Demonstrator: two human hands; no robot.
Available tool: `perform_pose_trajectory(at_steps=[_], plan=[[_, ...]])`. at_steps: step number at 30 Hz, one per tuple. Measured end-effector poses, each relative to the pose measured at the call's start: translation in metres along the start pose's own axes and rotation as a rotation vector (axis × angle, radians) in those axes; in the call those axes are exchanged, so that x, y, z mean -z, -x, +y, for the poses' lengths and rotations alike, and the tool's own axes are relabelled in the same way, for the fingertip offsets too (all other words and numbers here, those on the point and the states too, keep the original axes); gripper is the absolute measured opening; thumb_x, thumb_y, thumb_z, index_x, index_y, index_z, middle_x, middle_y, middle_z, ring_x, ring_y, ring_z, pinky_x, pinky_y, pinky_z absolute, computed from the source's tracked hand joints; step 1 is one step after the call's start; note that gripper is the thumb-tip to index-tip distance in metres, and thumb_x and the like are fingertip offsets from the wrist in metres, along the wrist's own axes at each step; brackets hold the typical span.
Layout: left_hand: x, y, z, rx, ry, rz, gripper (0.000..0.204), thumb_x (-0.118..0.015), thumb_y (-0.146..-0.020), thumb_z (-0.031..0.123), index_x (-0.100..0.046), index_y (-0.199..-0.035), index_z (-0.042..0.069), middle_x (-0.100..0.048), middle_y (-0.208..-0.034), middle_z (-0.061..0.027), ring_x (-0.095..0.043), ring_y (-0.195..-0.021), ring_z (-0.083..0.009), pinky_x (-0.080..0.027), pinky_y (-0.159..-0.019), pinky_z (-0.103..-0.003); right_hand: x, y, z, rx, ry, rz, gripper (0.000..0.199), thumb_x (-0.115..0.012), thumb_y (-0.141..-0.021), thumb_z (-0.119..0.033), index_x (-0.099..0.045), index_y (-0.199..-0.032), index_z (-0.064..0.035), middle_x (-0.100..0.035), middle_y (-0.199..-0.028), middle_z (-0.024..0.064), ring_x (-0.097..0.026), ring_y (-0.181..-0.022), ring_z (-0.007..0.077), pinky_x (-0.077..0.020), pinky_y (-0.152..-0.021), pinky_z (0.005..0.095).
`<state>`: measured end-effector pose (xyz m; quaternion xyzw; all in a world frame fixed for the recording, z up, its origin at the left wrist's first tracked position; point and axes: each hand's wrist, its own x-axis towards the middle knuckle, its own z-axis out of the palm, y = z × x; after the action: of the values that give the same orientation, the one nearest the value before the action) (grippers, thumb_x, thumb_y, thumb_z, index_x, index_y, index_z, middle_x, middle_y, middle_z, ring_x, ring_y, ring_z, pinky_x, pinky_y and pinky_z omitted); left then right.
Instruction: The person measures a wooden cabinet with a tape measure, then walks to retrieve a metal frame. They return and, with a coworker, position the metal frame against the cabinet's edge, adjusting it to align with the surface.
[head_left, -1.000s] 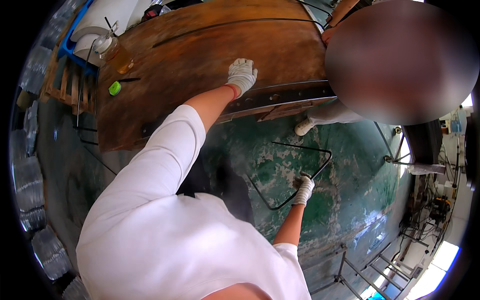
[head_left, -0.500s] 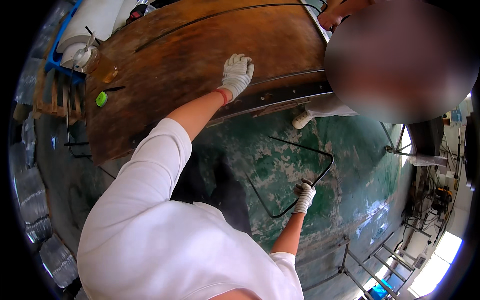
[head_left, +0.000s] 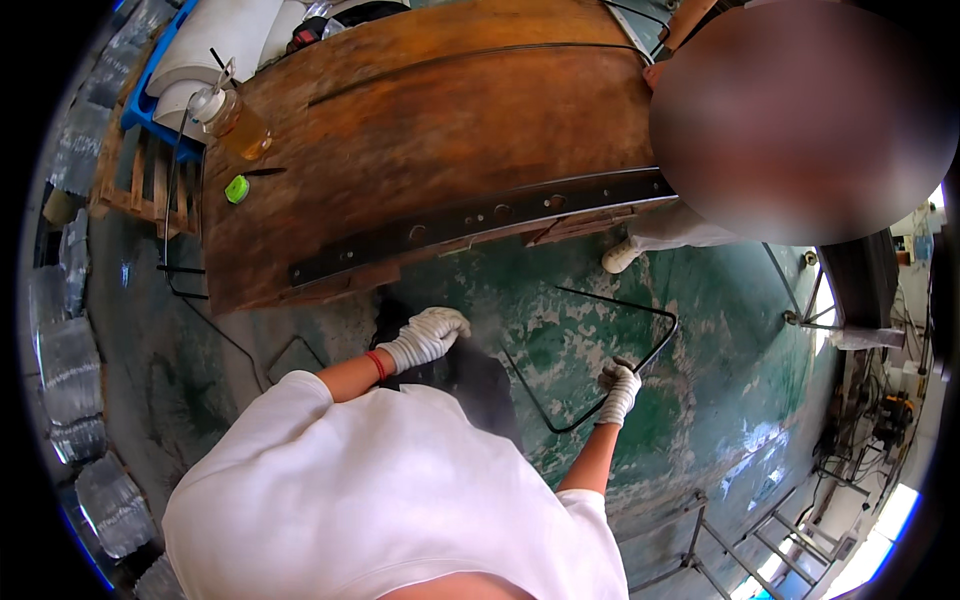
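My right hand (head_left: 620,390), in a white glove, grips a thin black metal rod (head_left: 661,348) bent into an open U shape. The rod hangs above the green floor, its two free ends pointing left. In front of my body is my gloved left hand (head_left: 428,338), fingers curled loosely together; nothing shows in them. It is apart from the brown worktable (head_left: 420,130). A dark metal strip with holes (head_left: 450,228) runs along the table's near edge. Across the tabletop's far part lies a long thin rod (head_left: 480,53).
A jar of amber liquid (head_left: 243,128), a lime-green tape measure (head_left: 237,189) and a black pen-like thing (head_left: 264,172) are on the table's left. Another person's foot (head_left: 620,257) stands at right. A metal frame (head_left: 735,545) is at lower right; wrapped bundles (head_left: 70,375) line the left.
My left hand has come off the table's near edge and back toward my body. The right hand keeps its grip on the bent rod, almost unmoved. The view has shifted slightly.
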<state>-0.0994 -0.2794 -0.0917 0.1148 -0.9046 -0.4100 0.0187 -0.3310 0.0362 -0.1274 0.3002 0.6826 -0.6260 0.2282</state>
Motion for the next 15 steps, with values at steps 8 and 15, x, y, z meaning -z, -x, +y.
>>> perform_pose_trajectory(at_steps=[8,15], plan=[[0.035,-0.012,-0.003,0.126,0.087,0.118,0.013,-0.055,-0.075,0.000,-0.063,-0.081,0.009,-0.065,-0.081,-0.0052,-0.062,-0.079,-0.0212,-0.049,-0.073,-0.030,-0.008,0.007,-0.003,0.036,0.038,-0.064,0.025,-0.046,-0.073,0.001,-0.058,-0.095,-0.0001,-0.055,-0.063,0.0103,-0.048,-0.044,0.0164,-0.0419,-0.041,0.0274],[0.051,-0.077,0.017,-0.030,-0.016,0.300,0.024,-0.054,-0.076,0.001,-0.060,-0.097,0.011,-0.061,-0.101,-0.0059,-0.056,-0.098,-0.0235,-0.044,-0.085,-0.032,-0.003,0.001,0.003,0.030,-0.010,-0.110,0.024,-0.047,-0.073,0.001,-0.058,-0.096,0.0003,-0.057,-0.065,0.0108,-0.049,-0.045,0.0170,-0.0439,-0.042,0.0284]])
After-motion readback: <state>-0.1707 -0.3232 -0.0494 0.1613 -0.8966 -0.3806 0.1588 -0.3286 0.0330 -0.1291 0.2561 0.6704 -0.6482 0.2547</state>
